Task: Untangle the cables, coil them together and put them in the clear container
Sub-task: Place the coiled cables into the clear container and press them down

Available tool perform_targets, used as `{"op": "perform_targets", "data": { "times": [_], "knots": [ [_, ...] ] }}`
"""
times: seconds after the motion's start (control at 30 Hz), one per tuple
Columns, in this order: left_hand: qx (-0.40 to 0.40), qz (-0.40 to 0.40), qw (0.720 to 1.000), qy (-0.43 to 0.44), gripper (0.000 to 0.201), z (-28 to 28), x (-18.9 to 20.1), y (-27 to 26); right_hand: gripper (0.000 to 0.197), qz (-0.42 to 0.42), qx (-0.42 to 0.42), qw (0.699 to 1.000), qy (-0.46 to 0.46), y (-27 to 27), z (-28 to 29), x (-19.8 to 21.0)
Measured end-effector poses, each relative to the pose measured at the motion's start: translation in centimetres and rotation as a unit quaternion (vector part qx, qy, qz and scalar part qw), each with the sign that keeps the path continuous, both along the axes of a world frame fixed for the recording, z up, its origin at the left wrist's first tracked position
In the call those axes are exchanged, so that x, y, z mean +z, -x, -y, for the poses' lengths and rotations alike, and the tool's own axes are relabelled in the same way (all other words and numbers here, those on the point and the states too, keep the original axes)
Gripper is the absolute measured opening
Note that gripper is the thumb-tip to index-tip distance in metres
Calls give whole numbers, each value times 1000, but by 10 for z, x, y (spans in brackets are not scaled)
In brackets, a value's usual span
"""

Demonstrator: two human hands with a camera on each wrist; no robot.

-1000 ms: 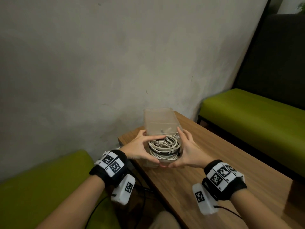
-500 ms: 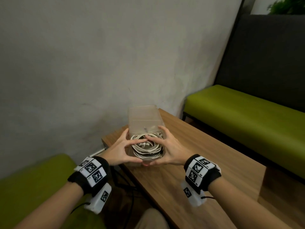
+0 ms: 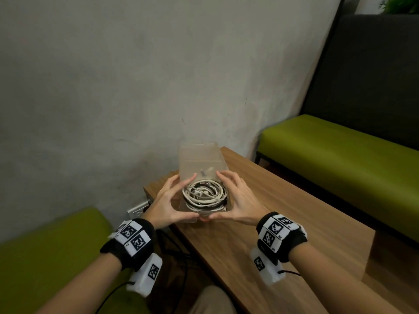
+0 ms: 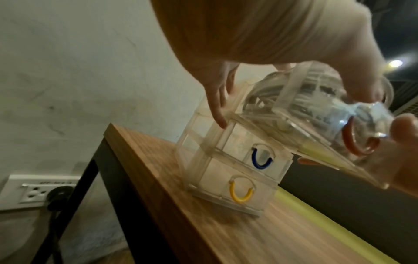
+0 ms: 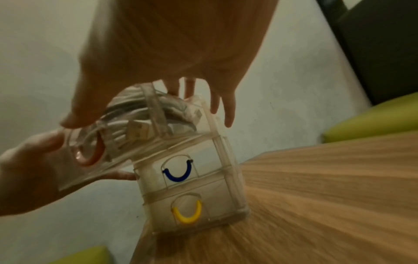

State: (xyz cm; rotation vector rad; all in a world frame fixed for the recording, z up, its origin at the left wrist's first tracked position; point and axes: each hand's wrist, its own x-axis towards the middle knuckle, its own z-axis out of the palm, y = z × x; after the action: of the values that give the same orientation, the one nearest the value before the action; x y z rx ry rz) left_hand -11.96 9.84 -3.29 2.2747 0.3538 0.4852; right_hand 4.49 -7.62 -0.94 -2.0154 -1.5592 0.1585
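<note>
A coil of white and dark cables (image 3: 204, 196) lies in the pulled-out top drawer (image 4: 316, 125) of the clear container (image 3: 199, 152), which stands on the wooden table (image 3: 283, 234). The drawer has a red handle (image 4: 353, 146). My left hand (image 3: 174, 198) and right hand (image 3: 233, 198) frame the drawer from either side. Both thumbs press on its front by the handle, and the straight fingers (image 4: 217, 107) lie along the container's sides. In the right wrist view the cables (image 5: 135, 110) show through the drawer wall, under my right thumb.
Below the open drawer are two closed drawers, one with a blue handle (image 5: 178, 173) and one with a yellow handle (image 5: 187, 212). The container stands near the table's far corner by the grey wall. Green benches (image 3: 340, 155) flank the table. A wall socket (image 4: 38, 191) sits low on the left.
My fingers have lifted off the top of the coil and spread out to the drawer's sides. The thumbs stay at its front. The head view has shifted.
</note>
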Motion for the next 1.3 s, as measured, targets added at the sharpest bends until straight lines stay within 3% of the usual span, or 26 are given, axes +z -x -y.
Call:
{"op": "perform_targets", "data": {
  "times": [0.13,0.23,0.33,0.43,0.6,0.8,0.93,1.0,1.1,1.2,1.3],
  "knots": [
    [-3,11,1000,4,70,-1,-3,1,81,26,19,999,29,1,2,2],
    [0,22,1000,-7,51,0,-2,0,72,62,10,997,36,3,1,2],
    [-3,17,1000,6,46,2,2,0,86,84,13,996,31,2,-1,1],
    [-17,-10,999,-36,53,-1,-2,3,105,27,-4,999,-21,2,0,-1],
    [-44,-13,997,-60,71,-2,1,6,90,22,-15,996,-86,7,0,-18],
    [14,70,997,11,54,7,-8,7,99,-36,-28,990,-136,7,0,-18],
    [21,73,997,26,64,9,-7,4,84,-50,-23,987,-150,2,-4,-18],
    [18,112,991,72,92,7,-9,2,101,-86,-19,987,-132,0,-5,-16],
    [21,88,992,91,133,0,-14,-3,127,-102,-23,988,-111,-6,-7,-19],
    [11,70,996,53,136,-5,-14,-4,127,-85,-21,991,-100,-7,-7,-20],
    [-8,64,997,29,125,-9,-13,-3,124,-107,-18,991,-75,-9,-9,-20]
  ]
}}
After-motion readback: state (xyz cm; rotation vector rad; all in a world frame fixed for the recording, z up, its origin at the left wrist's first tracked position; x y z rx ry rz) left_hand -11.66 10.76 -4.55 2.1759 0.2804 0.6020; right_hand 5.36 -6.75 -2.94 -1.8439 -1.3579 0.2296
